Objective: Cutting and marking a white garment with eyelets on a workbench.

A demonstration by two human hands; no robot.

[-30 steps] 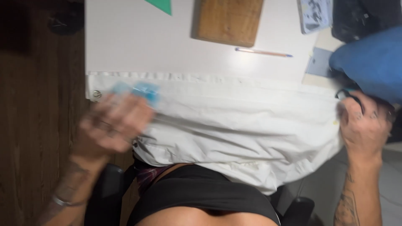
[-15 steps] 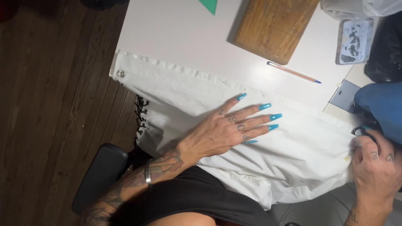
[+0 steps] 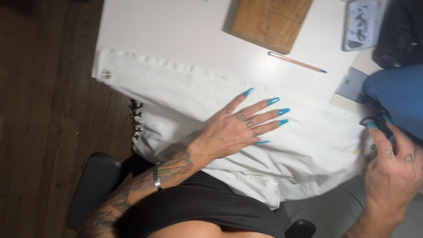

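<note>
At the far left lies dark wooden floor (image 3: 39, 110), and a black chair arm (image 3: 90, 187) shows low in the view. A white table (image 3: 176, 31) fills the upper middle, and a white fabric (image 3: 185, 88) is spread over its near edge and hangs down toward the person's lap; a metal snap (image 3: 105, 74) sits at its left corner. The left hand (image 3: 231, 130) lies flat on the fabric, palm down, fingers stretched out and slightly spread, gripping nothing. Beyond it on the table rest a wooden block (image 3: 271, 20) and, just right of that, a pencil (image 3: 297, 62). At the right edge the right hand (image 3: 394, 169) curls its fingers at the fabric's right end beside a small dark object (image 3: 372, 123); whether it pinches the cloth cannot be told. A blue cloth (image 3: 396, 94) lies above that hand.
</note>
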